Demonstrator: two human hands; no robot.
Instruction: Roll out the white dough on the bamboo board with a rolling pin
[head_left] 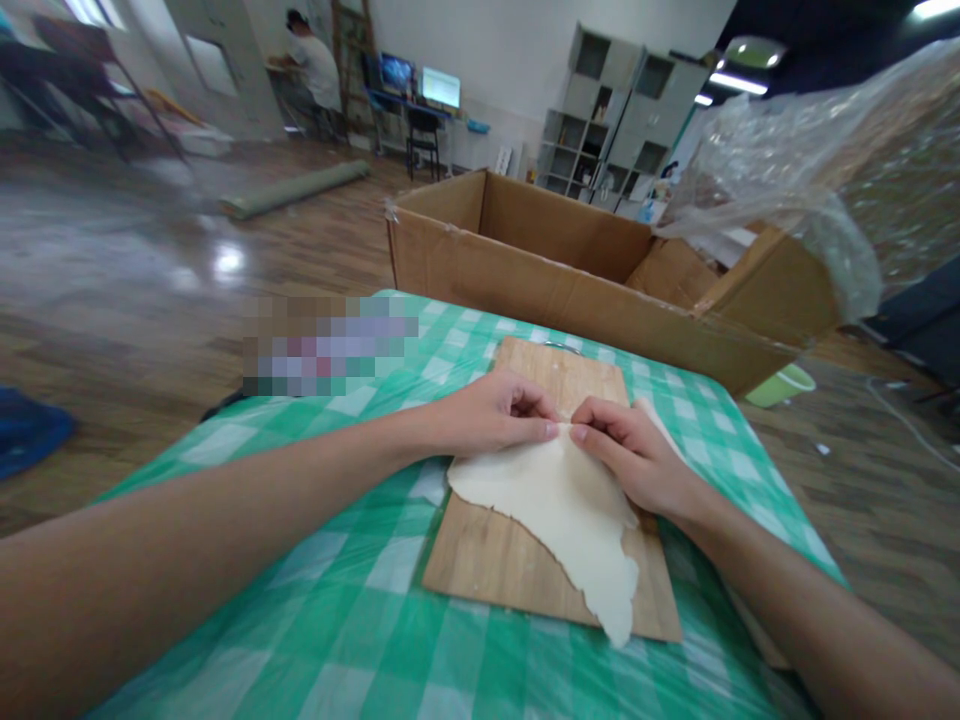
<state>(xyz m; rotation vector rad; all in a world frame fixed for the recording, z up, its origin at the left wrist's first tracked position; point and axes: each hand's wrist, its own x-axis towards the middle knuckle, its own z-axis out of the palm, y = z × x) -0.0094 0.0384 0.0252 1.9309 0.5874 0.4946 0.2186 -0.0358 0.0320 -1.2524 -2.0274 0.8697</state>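
A thin, pale sheet of dough [559, 500] with a ragged edge lies over a wooden cutting board [495, 560]. My left hand [504, 415] pinches the dough's far edge between thumb and fingers. Close beside it, my right hand [626, 445] pinches the same edge, the two thumbs almost touching. Between the fingertips a small part of the dough is raised. One tongue of dough reaches toward the board's near right corner. Part of the sheet is hidden under my right hand, and a pale flap shows beyond it.
A green-and-white checked tablecloth [337, 600] covers the table. Behind the far edge stands a big open cardboard box [525, 260], with clear plastic wrap [780, 160] at its right. A light green bin [780, 385] is on the floor. Far back, a person [315, 70] sits by the wall.
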